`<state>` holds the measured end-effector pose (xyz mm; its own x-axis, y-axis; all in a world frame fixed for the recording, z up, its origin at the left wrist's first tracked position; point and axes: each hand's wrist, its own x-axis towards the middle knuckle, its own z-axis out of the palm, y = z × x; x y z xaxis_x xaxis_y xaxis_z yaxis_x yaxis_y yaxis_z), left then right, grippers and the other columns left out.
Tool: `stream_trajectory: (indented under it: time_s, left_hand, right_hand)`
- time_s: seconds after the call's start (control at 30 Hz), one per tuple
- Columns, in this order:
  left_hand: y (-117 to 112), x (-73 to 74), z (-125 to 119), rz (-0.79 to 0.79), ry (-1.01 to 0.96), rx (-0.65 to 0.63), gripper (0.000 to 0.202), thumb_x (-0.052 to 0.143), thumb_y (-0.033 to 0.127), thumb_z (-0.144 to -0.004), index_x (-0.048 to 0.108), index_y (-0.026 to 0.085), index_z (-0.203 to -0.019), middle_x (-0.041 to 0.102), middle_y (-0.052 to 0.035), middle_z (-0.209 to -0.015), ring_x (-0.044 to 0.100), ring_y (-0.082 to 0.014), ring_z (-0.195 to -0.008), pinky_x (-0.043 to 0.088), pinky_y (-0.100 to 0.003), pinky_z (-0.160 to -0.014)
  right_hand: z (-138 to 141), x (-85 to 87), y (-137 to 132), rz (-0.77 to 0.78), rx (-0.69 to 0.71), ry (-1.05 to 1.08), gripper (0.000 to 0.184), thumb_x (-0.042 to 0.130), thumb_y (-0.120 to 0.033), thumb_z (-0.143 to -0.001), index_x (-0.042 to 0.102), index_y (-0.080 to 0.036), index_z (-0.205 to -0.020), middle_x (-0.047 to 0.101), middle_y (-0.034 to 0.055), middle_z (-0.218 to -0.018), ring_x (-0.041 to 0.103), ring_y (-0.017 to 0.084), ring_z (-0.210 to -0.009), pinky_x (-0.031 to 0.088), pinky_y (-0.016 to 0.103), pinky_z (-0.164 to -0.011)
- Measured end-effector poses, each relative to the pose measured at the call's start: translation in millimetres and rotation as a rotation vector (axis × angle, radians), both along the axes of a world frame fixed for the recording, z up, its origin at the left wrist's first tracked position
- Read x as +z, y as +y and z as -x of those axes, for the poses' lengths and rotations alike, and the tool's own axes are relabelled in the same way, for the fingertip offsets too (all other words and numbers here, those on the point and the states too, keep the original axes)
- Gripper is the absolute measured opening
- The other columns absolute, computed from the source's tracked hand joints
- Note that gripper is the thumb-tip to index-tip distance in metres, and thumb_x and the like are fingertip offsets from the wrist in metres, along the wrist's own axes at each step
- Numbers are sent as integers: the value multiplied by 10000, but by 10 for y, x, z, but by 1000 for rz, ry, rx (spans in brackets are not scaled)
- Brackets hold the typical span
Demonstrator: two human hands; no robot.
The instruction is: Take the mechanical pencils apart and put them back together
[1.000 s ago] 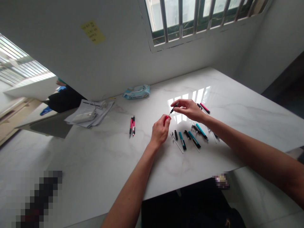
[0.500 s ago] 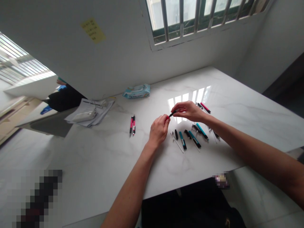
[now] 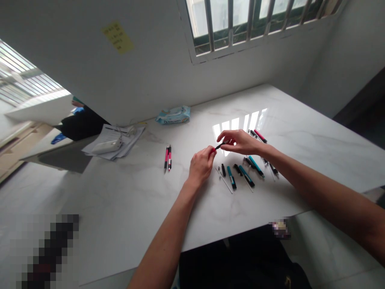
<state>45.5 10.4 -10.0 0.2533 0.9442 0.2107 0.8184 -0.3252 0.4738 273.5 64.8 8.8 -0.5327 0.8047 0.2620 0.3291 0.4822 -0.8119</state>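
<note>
My left hand is closed around the red barrel of a pen, of which only the tip shows past my fingers. My right hand pinches the black front part of that pen, and the two pieces meet between my hands above the white marble table. Two assembled red and black pens lie side by side to the left of my hands. Several teal and black pen parts and thin refills lie just below and to the right of my hands.
A blue pack of wet wipes lies by the wall. A stack of papers with a white device sits at the table's left edge. More pens, one red, lie behind my right hand. A barred window is above.
My right hand has come down and toward my left hand, bringing the black front part against the red barrel. The gap between the hands has closed.
</note>
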Motion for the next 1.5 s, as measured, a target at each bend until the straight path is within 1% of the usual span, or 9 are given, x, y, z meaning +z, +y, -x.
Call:
stream_trajectory:
  time_s: [0.17,0.3,0.47,0.6,0.77,0.9,1.2,1.3,1.5]
  left_hand:
    - [0,1,14,10,48,8,250,493,354,-1140,681,256,-1008,781,-34,-999,670,-217,-871,371,-327,-759]
    - [4,2,23,10,72,-3,254,495,359,-1141,695,261,-1019,780,-33,-1006,674,-220,-884,368,-329,-757]
    - [12,5,15,9,81,-1,258,496,353,-1141,702,254,-1023,778,-39,-1005,678,-222,-889,373,-331,-754]
    - [11,20,14,15,110,14,255,501,350,-1143,715,257,-1041,794,-44,-1022,698,-231,-914,374,-331,-761]
    - [1,49,14,24,145,39,240,521,370,-1140,728,278,-1062,823,-39,-1056,720,-241,-916,378,-331,-775]
    - [-11,69,4,40,162,42,268,505,386,-1145,742,290,-1065,829,-42,-1030,732,-251,-910,374,-335,-769]
    - [-25,80,-4,70,175,46,293,480,423,-1148,744,305,-1102,828,-38,-1012,733,-249,-892,379,-329,-767]
    - [-26,86,2,70,169,55,276,495,421,-1142,742,305,-1102,828,-33,-997,730,-248,-886,372,-326,-758]
    - [-16,73,11,65,138,48,283,495,429,-1138,746,309,-1081,800,-26,-907,711,-245,-826,356,-323,-728]
  right_hand:
    - [-16,15,9,18,31,-36,237,723,-402,-967,800,-190,-1037,819,64,-916,727,190,-791,546,330,-736]
    - [-27,21,27,15,-3,-186,455,643,-552,-1043,801,-190,-816,774,50,-731,599,151,-603,440,325,-622]
    - [-17,3,26,4,16,-82,314,750,-442,-964,821,-183,-1127,796,46,-838,675,170,-735,490,313,-711]
    - [-8,-16,31,1,-3,-127,315,682,-468,-1016,795,-179,-961,775,44,-769,627,156,-654,451,313,-658]
    - [-14,-16,39,-1,-9,-68,329,747,-491,-975,786,-190,-1104,802,58,-857,686,184,-758,484,330,-741]
    - [-3,-31,44,-3,-52,-139,371,646,-493,-1040,775,-185,-879,762,50,-752,640,169,-678,455,329,-702]
    - [-2,-87,55,-68,-82,-129,357,638,-502,-1057,762,-191,-934,707,33,-736,580,161,-661,436,341,-688]
    - [-14,-98,71,-88,-39,-80,333,738,-525,-989,768,-200,-1056,767,64,-886,644,184,-759,476,340,-724]
    - [-20,-88,85,-159,-63,-140,360,654,-517,-1057,776,-197,-946,723,51,-800,611,180,-727,450,346,-712]
